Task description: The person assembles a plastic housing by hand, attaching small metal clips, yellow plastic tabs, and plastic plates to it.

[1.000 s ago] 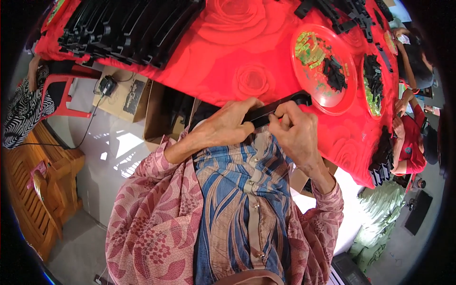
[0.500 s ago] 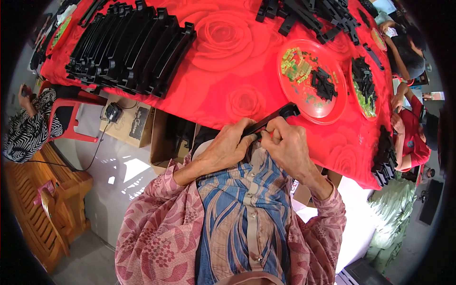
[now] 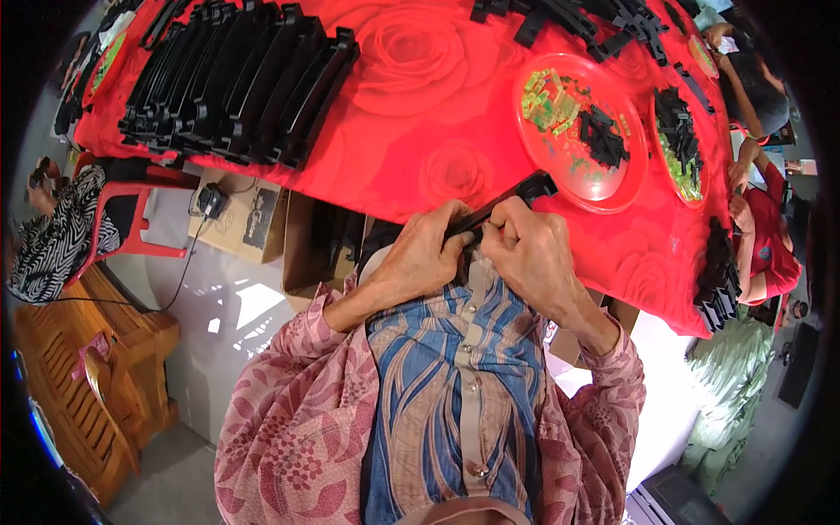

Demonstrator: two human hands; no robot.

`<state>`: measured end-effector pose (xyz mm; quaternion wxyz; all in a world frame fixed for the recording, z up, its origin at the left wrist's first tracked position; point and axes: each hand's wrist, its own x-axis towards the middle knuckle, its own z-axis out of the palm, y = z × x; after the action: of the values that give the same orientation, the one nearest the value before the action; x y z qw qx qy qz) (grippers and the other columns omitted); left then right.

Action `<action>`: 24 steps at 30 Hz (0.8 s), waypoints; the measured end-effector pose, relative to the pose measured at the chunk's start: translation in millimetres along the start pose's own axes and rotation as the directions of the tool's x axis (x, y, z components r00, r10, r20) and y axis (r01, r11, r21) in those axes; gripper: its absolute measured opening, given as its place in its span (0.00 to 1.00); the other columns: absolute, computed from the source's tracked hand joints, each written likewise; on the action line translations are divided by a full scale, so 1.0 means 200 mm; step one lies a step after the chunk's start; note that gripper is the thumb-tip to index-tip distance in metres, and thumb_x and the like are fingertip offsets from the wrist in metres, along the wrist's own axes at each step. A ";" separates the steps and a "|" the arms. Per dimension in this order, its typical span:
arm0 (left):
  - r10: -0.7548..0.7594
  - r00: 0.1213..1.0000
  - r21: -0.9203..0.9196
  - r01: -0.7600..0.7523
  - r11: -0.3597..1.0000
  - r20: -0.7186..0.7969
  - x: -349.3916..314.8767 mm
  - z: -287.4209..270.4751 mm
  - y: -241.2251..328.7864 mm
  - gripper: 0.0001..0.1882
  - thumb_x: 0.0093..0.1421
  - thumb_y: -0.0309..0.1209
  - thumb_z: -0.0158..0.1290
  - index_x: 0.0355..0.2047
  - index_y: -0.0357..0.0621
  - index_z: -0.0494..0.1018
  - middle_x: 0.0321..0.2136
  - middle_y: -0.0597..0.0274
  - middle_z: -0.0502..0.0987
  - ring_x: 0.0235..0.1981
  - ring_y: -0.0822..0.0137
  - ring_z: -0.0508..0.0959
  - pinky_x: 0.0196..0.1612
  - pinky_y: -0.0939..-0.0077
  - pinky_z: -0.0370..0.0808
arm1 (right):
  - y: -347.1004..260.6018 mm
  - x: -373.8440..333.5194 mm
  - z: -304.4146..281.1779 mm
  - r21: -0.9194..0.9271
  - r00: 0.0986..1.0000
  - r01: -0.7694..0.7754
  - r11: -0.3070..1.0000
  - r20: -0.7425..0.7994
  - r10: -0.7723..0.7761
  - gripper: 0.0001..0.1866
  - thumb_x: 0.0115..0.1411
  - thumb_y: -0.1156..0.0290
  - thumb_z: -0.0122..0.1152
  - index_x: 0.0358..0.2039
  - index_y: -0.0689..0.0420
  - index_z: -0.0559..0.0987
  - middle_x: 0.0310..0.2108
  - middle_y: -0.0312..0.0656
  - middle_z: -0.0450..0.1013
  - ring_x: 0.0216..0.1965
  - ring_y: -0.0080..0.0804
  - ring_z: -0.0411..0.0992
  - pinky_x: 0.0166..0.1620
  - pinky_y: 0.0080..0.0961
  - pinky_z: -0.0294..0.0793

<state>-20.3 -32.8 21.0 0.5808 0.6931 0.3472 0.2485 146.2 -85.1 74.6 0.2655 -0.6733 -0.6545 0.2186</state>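
Observation:
Just in front of my chest, at the table's near edge, I hold a long black plastic part (image 3: 530, 189) tilted up toward the right. My left hand (image 3: 426, 254) is closed round its lower end, thumb pressed along it. My right hand (image 3: 530, 249) is closed on the middle, its fingers pinched against the part; whether a small piece sits between those fingertips is hidden. Beyond my right hand lies a red plate (image 3: 597, 194) holding yellow-green small pieces (image 3: 549, 101) and small black pieces (image 3: 603, 137).
A row of similar black parts (image 3: 236, 83) stands at the left of the red tablecloth (image 3: 398, 140). More black parts (image 3: 604, 26) lie at the far right. A second plate (image 3: 697, 200) is farther right, near co-workers' arms (image 3: 742, 219). Cardboard boxes (image 3: 302, 249) stand below.
Both hands keep their grip on the black part, with small finger movements. The view has shifted slightly, and the plate appears a little higher.

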 end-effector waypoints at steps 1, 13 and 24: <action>-0.041 0.999 0.055 0.040 0.998 0.022 0.00 -0.01 0.00 0.12 0.60 0.19 0.49 0.45 0.28 0.69 0.39 0.40 0.79 0.45 0.52 0.81 0.48 0.67 0.74 | 0.00 0.00 0.01 0.004 1.000 -0.009 1.000 0.017 0.009 0.07 0.53 0.73 0.62 0.26 0.61 0.72 0.15 0.51 0.70 0.19 0.52 0.73 0.22 0.43 0.70; -0.055 0.997 0.008 0.055 0.998 0.050 0.01 -0.02 0.00 0.10 0.60 0.18 0.49 0.42 0.29 0.69 0.32 0.41 0.78 0.37 0.57 0.81 0.39 0.68 0.74 | -0.01 0.00 0.03 -0.108 0.993 0.110 0.988 -0.031 -0.114 0.07 0.52 0.77 0.61 0.24 0.61 0.71 0.14 0.50 0.70 0.17 0.50 0.72 0.19 0.42 0.68; -0.102 0.994 -0.046 0.104 0.994 0.027 0.00 -0.03 0.01 0.08 0.61 0.18 0.49 0.41 0.30 0.69 0.26 0.54 0.75 0.30 0.74 0.72 0.36 0.76 0.71 | 0.00 -0.05 -0.17 0.225 0.943 -0.173 0.959 -0.242 0.227 0.03 0.57 0.79 0.62 0.33 0.63 0.79 0.11 0.29 0.55 0.17 0.11 0.53 0.19 0.18 0.51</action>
<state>-23.4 -29.2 25.0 0.6131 0.6634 0.3694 0.2178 167.8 -98.3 99.6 0.3934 -0.7295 -0.5155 0.2176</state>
